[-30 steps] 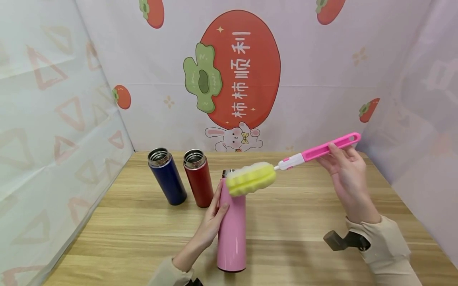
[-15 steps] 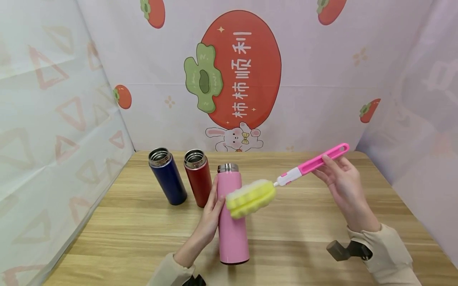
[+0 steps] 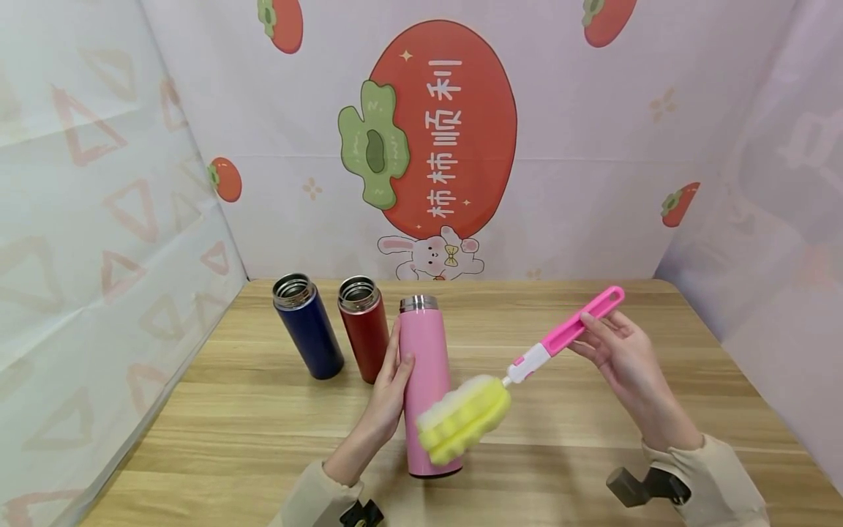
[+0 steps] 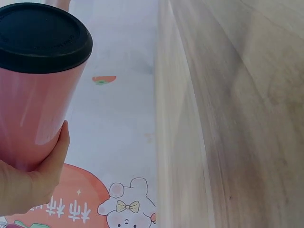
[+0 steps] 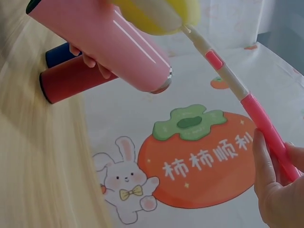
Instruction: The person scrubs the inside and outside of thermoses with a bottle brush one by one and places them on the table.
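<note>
My left hand (image 3: 383, 399) grips a pink thermos bottle (image 3: 424, 359) around its upper body. The bottle leans a little, its steel neck (image 3: 418, 301) up; its black base (image 4: 45, 38) shows in the left wrist view, raised off the table. My right hand (image 3: 626, 359) pinches the pink handle (image 3: 573, 328) of a bottle brush between thumb and fingers. The brush slants down to the left. Its yellow and white sponge head (image 3: 464, 419) overlaps the lower part of the pink bottle in the head view; in the right wrist view the sponge (image 5: 161, 16) is partly cut off.
A dark blue bottle (image 3: 309, 333) and a red bottle (image 3: 369, 337) stand lidless and upright left of the pink one. The wooden table (image 3: 560, 468) ends at a printed cloth backdrop (image 3: 573, 205), with cloth walls on both sides.
The brush has swung downward, its sponge going from the pink bottle's neck to its lower body. The right hand has lowered and shifted left. The pink bottle has risen slightly and tilted.
</note>
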